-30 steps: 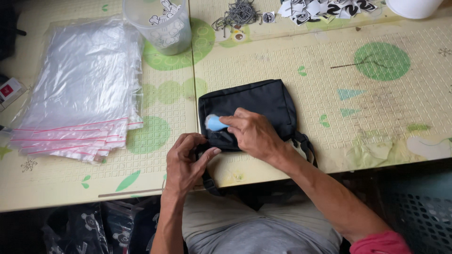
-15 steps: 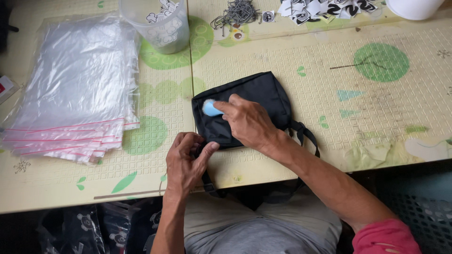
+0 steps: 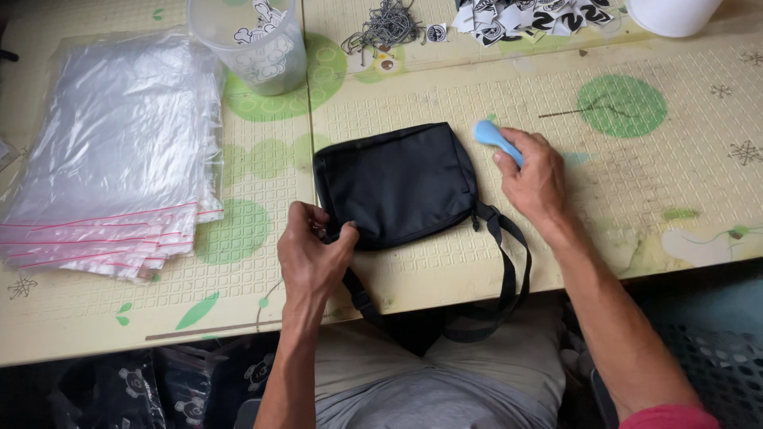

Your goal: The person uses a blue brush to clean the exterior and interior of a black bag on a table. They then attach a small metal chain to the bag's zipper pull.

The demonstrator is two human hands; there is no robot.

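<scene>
Right hand point(image 3: 536, 171) moved its blue tool point(image 3: 497, 139) off the black bag point(image 3: 397, 183)

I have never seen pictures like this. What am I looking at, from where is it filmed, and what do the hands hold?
A camera worn on a person's head looks down at their own two bare hands over a patterned table. The left hand grips the near corner of a black pouch with a strap. The right hand holds a small light-blue tool beside the pouch. Also there: a stack of clear plastic bags, a clear cup, and a pile of metal chains.
</scene>
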